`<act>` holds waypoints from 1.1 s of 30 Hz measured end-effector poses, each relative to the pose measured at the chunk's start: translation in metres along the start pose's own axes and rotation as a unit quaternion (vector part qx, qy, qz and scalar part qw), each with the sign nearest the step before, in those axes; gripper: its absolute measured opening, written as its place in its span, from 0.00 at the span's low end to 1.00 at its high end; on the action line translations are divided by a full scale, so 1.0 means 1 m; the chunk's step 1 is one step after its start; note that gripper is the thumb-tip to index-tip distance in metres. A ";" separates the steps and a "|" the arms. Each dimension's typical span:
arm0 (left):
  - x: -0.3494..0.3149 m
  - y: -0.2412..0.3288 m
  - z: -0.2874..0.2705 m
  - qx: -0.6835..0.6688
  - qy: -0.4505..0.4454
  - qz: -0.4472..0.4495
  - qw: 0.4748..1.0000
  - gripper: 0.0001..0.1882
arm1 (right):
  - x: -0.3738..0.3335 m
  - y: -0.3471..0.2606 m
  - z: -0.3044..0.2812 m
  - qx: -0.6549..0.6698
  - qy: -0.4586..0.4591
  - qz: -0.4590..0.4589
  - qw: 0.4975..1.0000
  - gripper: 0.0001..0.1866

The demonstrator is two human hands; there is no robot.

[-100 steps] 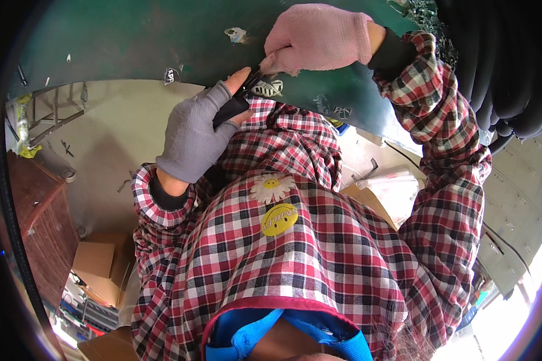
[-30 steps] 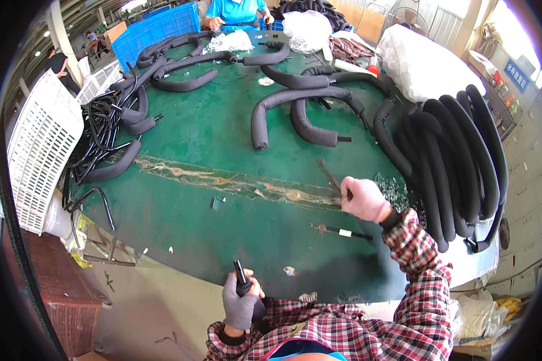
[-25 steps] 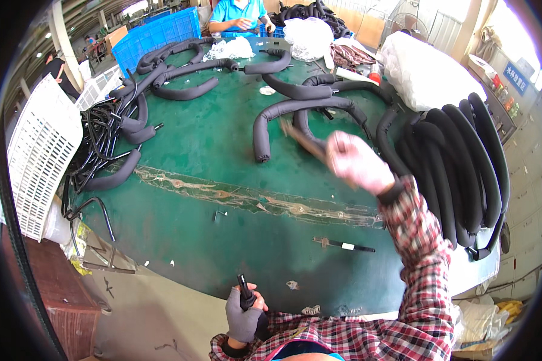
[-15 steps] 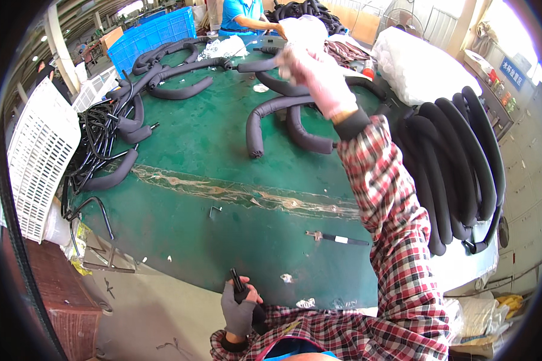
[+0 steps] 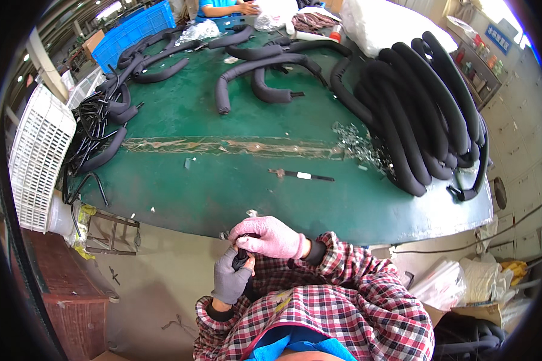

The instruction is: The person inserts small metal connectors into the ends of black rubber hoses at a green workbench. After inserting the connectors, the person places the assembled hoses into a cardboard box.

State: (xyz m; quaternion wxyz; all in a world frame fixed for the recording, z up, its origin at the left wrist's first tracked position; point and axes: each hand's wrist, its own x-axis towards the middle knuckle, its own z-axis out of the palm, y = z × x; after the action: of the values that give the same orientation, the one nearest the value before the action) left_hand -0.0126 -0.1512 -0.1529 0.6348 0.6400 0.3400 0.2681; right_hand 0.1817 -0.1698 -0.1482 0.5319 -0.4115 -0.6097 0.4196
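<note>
Near the table's front edge, my left hand (image 5: 230,281), in a grey glove with bare fingertips, grips a black foam-covered tube (image 5: 241,257). Most of that tube is hidden by the hands and my sleeve. My right hand (image 5: 274,237), in a pink glove, is closed over the tube's upper end, touching the left fingers. Whether a small part is also pinched there I cannot tell. Beyond the hands lies a flat black strap-like tool (image 5: 307,175) with a white label. A small clear or metal piece (image 5: 189,162) rests to its left.
Bent foam-covered tubes (image 5: 271,93) lie across the green table (image 5: 223,192). A thick black stack (image 5: 412,114) stands right, beside scattered small metal clips (image 5: 358,147). Thin black tubes (image 5: 90,129) and a white crate (image 5: 42,156) are left. Another person's arm (image 5: 232,9) is across the table.
My right hand has come back from the far side of the table to the tube in my left hand. The view has shifted, uncovering the metal clips beside the black stack.
</note>
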 end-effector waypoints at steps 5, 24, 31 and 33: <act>-0.012 -0.006 0.016 0.031 -0.037 -0.035 0.998 0.13 | -0.038 -0.013 0.006 0.056 0.079 0.058 0.994 0.09; 0.042 0.008 0.024 0.097 -0.053 -0.084 0.990 0.11 | -0.059 0.010 -0.227 -0.666 0.241 0.176 0.684 0.04; 0.036 0.010 0.021 0.072 -0.025 -0.088 0.993 0.13 | -0.069 0.008 -0.228 -0.585 0.281 0.132 0.750 0.04; 0.032 0.011 0.021 0.061 -0.005 -0.098 0.993 0.15 | -0.078 0.008 -0.227 -0.522 0.348 0.082 0.774 0.06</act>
State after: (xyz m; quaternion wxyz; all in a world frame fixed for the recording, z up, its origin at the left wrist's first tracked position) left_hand 0.0246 -0.1389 -0.1454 0.6193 0.6428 0.4133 0.1803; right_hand 0.4156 -0.2246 -0.1606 0.3749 -0.7924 -0.4721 -0.0927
